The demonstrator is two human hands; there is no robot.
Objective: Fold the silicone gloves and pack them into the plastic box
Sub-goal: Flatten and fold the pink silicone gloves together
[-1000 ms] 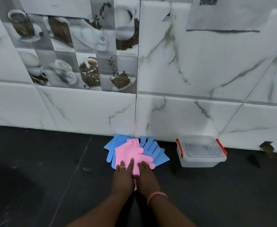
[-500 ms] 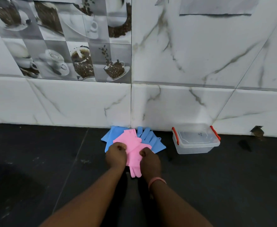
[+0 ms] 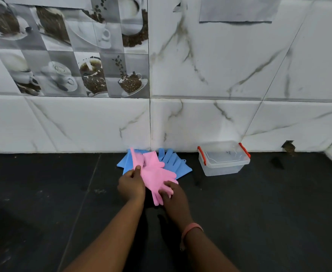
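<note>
Both hands low, left hand [image 3: 131, 185] pinching pink glove [image 3: 153, 173] — right hand [image 3: 174, 195] gripping its fingers.

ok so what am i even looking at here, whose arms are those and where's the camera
The camera is worn on a person's head and looks forward and down, so the two arms are that person's own. There is one view only. On the dark counter, against the tiled wall, lie blue gloves with pink gloves on top. The left hand pinches one pink edge and lifts it; the right hand grips the pink glove fingers. To the right stands a clear plastic box with red clips, its lid on.
</note>
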